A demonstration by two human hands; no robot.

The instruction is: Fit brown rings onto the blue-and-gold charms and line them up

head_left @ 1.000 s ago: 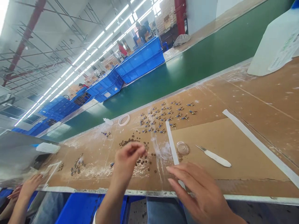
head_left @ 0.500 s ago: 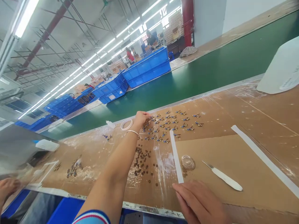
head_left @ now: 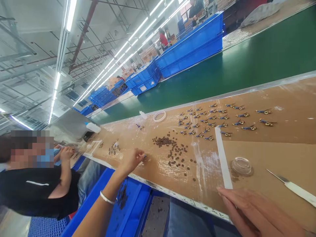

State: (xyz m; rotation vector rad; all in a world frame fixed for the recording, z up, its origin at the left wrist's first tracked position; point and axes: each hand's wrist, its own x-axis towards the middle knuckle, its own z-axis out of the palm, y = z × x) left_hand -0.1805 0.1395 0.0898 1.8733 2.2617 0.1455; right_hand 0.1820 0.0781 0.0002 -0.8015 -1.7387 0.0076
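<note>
My left hand (head_left: 133, 160), wearing a bracelet, is closed in a pinch near the table's front edge. At its fingertips shows a tiny blue figurine (head_left: 145, 155), mostly hidden. To its right lies a scatter of small brown discs (head_left: 170, 143). Beyond them, several small blue-and-gold figurines (head_left: 223, 118) lie spread in loose rows. My right hand (head_left: 261, 209) rests low at the right, thumb and fingers drawn together; whatever is between them is hidden. Near it are a round clear plastic dish (head_left: 242, 165) and a white-handled pointed tool (head_left: 300, 193).
A tape roll (head_left: 154, 117) and a small white bottle (head_left: 143, 115) stand near the green conveyor belt (head_left: 197, 79). Blue crates (head_left: 190, 49) line its far side. At left sits a co-worker (head_left: 37, 187), with small parts (head_left: 114, 147) on the table nearby. A blue bin (head_left: 133, 200) is below the edge.
My left hand has come back from the figurine rows towards the front edge, left of the discs, with a small figurine at its fingertips. The view has swung left; my right hand stays low.
</note>
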